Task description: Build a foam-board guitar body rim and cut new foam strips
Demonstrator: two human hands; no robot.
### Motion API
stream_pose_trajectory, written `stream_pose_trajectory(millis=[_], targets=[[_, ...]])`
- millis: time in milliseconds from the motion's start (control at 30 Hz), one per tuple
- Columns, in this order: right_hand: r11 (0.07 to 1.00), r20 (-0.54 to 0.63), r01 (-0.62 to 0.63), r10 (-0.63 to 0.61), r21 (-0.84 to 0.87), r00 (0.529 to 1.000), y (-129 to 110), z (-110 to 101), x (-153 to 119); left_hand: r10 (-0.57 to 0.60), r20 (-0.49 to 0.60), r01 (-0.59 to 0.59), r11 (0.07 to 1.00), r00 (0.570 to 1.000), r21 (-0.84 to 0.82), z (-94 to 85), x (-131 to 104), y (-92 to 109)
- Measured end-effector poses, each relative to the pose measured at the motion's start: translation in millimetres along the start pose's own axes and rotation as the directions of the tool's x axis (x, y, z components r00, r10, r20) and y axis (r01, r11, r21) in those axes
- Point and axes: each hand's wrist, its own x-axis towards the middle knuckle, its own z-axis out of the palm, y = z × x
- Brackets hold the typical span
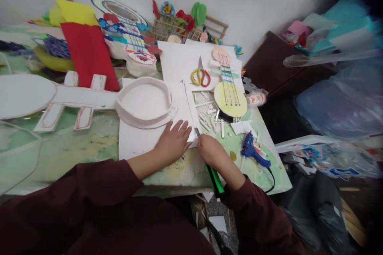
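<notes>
My left hand [173, 142] lies flat with spread fingers on a white sheet [131, 143], just below the raised round rim of a white cutout [146, 101]. Close to its right, my right hand [211, 149] is wrapped round a green-handled cutter [214, 179]. The cutter's blade points up and left, at the sheet's right edge. Leftward from the round rim runs a long white guitar-like shape [86, 97] with side tabs. Above my hands, scissors [200, 76] with yellow and red handles lie on another white sheet [176, 59].
A blue glue gun [253, 150] lies right of my right hand. Small white scraps [206, 117] and a yellow paper guitar [229, 99] are beyond it. Red felt [89, 55], a decorated guitar [137, 44] and paper flowers [187, 20] stand toward the wall.
</notes>
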Motion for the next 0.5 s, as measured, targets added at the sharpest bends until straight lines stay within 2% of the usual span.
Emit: stream_pose_trajectory(millis=[133, 333, 500], targets=[[0.998, 0.032, 0.024, -0.022, -0.050, 0.999, 0, -3, 4, 0.001, 0.009, -0.001, 1.000, 1.000, 0.021, 0.5, 0, 0], [0.973, 0.145, 0.174, -0.153, -0.148, 0.978, 0, -11, 17, -0.012, 0.016, 0.012, 1.000, 1.000, 0.006, 3.5, 1, -1], [0.975, 0.170, 0.164, -0.138, -0.149, 0.976, 6, -6, 12, -0.012, 0.018, 0.012, 1.000, 1.000, -0.004, 3.9, 1, 0]])
